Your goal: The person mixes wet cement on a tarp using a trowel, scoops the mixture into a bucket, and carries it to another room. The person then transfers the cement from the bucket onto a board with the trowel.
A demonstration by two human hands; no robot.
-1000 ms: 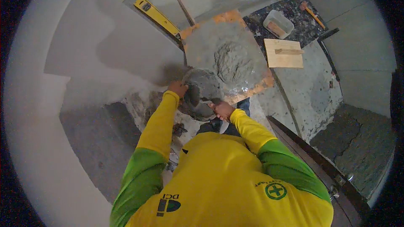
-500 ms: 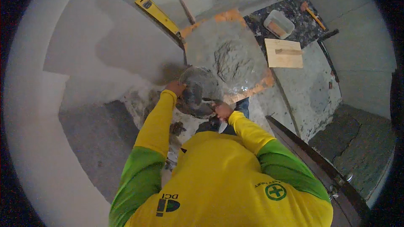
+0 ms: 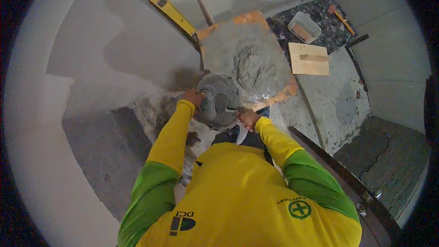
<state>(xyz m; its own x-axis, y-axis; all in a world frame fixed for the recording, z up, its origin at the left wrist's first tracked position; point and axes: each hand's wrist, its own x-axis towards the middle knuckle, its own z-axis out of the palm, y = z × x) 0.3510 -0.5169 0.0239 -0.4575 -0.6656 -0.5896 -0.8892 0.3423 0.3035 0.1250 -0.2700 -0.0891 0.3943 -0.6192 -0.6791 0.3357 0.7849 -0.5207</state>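
A round, dark bucket point(image 3: 211, 80) tilts in front of me, its inside smeared with wet grey mortar. My left hand point(image 3: 193, 97) grips its left rim, fingers closed. Low on the bucket's right side, my right hand point(image 3: 249, 119) is closed round the handle of what looks like a trowel point(image 3: 222, 118); its grey-coated blade reaches into the bucket, and its outline blends with the mortar. Just beyond, a heap of wet mortar point(image 3: 253, 68) lies on a grey board point(image 3: 219, 48) with orange edges.
A yellow spirit level point(image 3: 173, 13) leans by the left wall, near a thin wooden stick point(image 3: 204, 8). Right of the board are a wooden float point(image 3: 309, 59), a clear plastic tub point(image 3: 304, 27) and an orange-handled hammer point(image 3: 342, 19). A dark door point(image 3: 338, 174) stands at lower right.
The bucket's inside has tipped more into view, showing lighter grey mortar. My right hand has shifted slightly right and up; my left hand stays on the rim.
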